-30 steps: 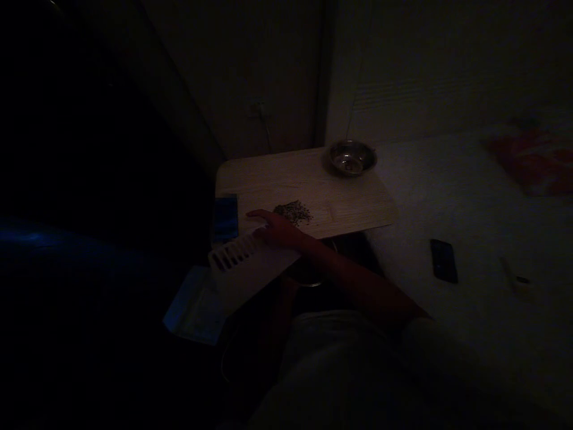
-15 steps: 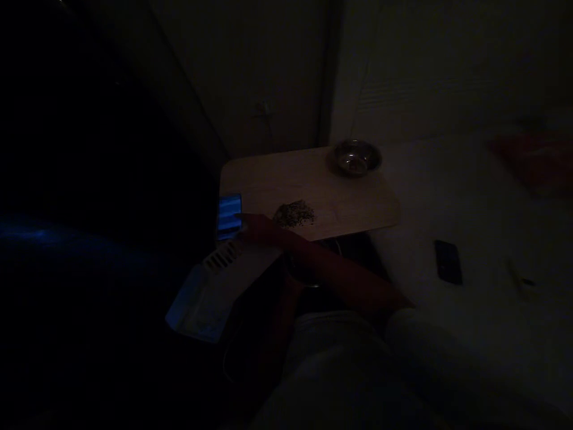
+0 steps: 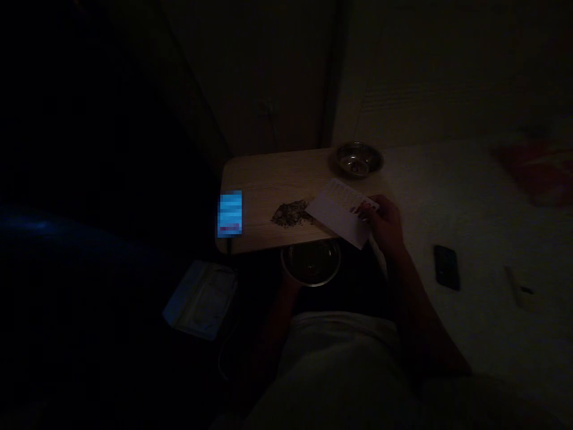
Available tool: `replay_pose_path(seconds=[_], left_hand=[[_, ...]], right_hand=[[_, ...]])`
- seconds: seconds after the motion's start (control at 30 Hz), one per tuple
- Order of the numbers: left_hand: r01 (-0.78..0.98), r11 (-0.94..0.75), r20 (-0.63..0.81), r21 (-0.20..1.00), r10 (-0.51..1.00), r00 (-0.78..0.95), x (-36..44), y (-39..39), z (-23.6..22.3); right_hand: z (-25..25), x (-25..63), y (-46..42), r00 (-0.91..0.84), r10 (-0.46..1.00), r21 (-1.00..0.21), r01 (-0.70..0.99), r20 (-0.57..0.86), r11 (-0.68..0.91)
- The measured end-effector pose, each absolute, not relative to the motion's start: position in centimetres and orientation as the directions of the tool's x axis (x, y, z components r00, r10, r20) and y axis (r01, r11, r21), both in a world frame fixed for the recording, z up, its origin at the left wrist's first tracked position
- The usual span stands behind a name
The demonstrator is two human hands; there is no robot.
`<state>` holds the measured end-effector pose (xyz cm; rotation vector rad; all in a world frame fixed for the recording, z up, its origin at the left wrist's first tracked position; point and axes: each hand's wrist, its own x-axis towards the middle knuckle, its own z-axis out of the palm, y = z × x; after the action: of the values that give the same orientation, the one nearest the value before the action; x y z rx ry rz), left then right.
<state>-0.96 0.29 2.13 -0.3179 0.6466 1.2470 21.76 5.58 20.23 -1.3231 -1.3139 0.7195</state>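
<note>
My right hand (image 3: 385, 224) pinches a pale printed paper card (image 3: 338, 212) by its right side. The card is tilted over the wooden board-like table (image 3: 255, 173), its left corner by a loose pile of small dark grains (image 3: 290, 214). Below the table's near edge is a round metal bowl (image 3: 311, 263). My left hand (image 3: 292, 285) grips this bowl's lower left rim; its fingers are mostly hidden in the dark. A lit phone screen (image 3: 230, 214), blurred out, lies at the table's left end.
A second metal bowl (image 3: 358, 160) stands at the table's back right corner, with something small inside. A dark phone (image 3: 446, 267) lies on the pale surface (image 3: 483, 239) to the right. Lower left is a pale box-like object (image 3: 201, 301). The room is very dark.
My right hand has moved from the lit phone at the left to the table's right side, bringing the paper card along. The left hand and its bowl stay about where they were.
</note>
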Motion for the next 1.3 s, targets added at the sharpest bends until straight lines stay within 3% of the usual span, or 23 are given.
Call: replay_pose_path(seconds=[0.13,0.37,0.6,0.8,1.3], left_hand=[[-0.937,0.313,-0.684,0.157,0.718,0.126,-0.8,0.5,1.9],[-0.915,0.387,-0.648,0.113,0.727,0.227,-0.3,0.5,2.9],[-0.937,0.311,-0.655,0.157,0.743,0.137,-0.5,0.1,2.8],[-0.924,0.355,-0.658,0.144,0.731,0.178,-0.7,0.2,2.1],[-0.925,0.367,-0.609,0.101,0.758,0.234,-0.6,0.4,1.4]], right_hand=[[19.3,23.9,4.9,0.211,0.939,-0.910,0.374,0.271,0.179],[18.7,22.0,4.7,0.104,0.962,-0.869,0.461,0.253,0.179],[18.3,21.4,4.9,0.110,0.954,-0.836,0.517,0.280,0.186],[18.3,21.1,5.2,0.165,0.938,-0.845,0.501,0.304,0.186],[19.1,19.9,4.1,0.036,0.968,-0.854,0.479,0.250,0.203]])
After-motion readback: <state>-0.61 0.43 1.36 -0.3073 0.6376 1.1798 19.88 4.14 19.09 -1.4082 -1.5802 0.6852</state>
